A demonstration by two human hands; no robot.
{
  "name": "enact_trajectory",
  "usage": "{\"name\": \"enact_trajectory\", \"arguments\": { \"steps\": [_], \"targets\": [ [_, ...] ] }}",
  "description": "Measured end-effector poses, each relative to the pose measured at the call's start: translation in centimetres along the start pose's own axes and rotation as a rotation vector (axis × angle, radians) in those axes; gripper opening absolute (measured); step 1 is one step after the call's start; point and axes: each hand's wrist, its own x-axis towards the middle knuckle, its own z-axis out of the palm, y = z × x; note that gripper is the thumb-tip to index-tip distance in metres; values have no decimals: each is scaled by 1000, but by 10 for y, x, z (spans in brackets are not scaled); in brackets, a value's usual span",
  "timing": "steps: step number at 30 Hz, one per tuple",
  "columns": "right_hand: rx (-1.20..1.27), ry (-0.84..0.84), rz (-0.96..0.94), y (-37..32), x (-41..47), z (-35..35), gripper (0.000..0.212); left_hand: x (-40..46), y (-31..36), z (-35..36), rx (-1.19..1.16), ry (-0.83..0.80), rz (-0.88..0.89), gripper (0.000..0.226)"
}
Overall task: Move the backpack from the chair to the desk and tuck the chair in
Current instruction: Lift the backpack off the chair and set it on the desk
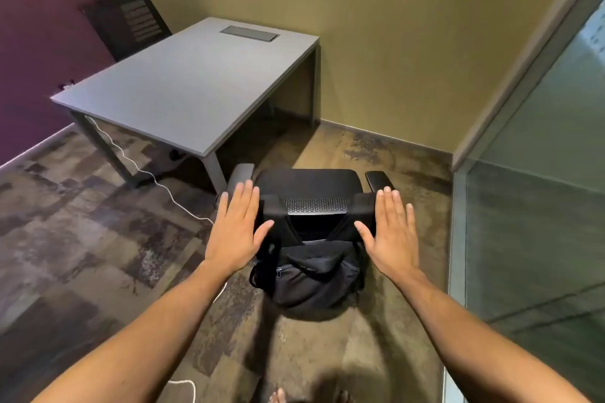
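A black fabric backpack (311,271) hangs by its straps over the back of a black mesh-backed office chair (311,186), which stands apart from the grey rectangular desk (183,88). The left hand (237,226) and right hand (389,232) hover flat on either side of the chair back, fingers spread, holding nothing. A white cable (154,177) trails across the patterned carpet (65,222).

— What is the backpack (311,275) made of?
— Black matt cloth, soft and creased, strung on a chair (311,183) with a perforated mesh back and smooth, faintly shiny armrests.
— And the desk (183,88)?
— A smooth, matt grey top on metal-looking legs, above mottled carpet (82,222); glossy glass panel (540,206) at right.
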Motion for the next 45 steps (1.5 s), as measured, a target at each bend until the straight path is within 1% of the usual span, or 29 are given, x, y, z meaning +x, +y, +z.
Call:
{"name": "enact_trajectory", "arguments": {
  "steps": [5,9,10,12,14,17,18,20,21,23,25,27,28,29,30,32,34,36,39,43,45],
  "targets": [
    [-10,-68,21,1,-31,18,79,-32,5,28,-1,-92,-25,78],
    [3,-174,43,-1,-43,27,80,-49,12,42,-34,-155,-71,79],
    [22,-212,57,-2,-44,30,80,-52,14,45,-48,-164,-87,80],
    [138,-277,110,-5,-43,35,79,-56,18,49,-100,-182,-113,82],
    [363,-316,217,-8,-34,37,72,-53,22,52,-226,-183,-161,78],
    [781,-315,479,-17,-16,40,57,-44,28,55,-601,-182,-318,78],
    [886,-297,558,-20,-11,39,49,-40,31,54,-725,-208,-393,78],
    [1012,-237,629,-21,-5,41,16,-32,35,52,-899,-252,-526,76],
    [1032,-224,630,-21,-3,41,13,-27,37,53,-966,-260,-581,75],
    [1029,-247,609,-15,-3,44,27,-17,42,55,-1131,-221,-690,65],
    [1008,-276,577,-10,-3,44,32,-12,44,59,-1289,-160,-791,47],
    [974,-320,549,-9,-3,43,33,-11,45,64,-1320,-122,-817,26],
    [961,-330,537,-9,-3,42,30,-11,45,67,-1330,-107,-816,19],
    [960,-333,528,-10,-3,43,27,-11,45,69,-1344,-91,-819,16],
    [956,-333,523,-12,-4,42,24,-11,43,70,-1346,-76,-825,18],
    [970,-317,527,-15,-7,44,28,-11,40,73,-1329,-69,-807,20],
    [1040,-279,565,-19,-11,44,30,-12,37,73,-1271,-91,-742,13],
    [1074,-211,588,-24,-16,43,32,-13,34,74,-1273,-76,-705,7],
    [1087,-143,567,-32,-22,39,36,-11,31,70,-1365,-34,-752,20],
    [1138,-102,571,-39,-23,33,35,-1,27,53,-1531,11,-807,23],
    [1166,-76,567,-42,-23,31,36,2,21,47,-1573,25,-835,29]
  ]
}}
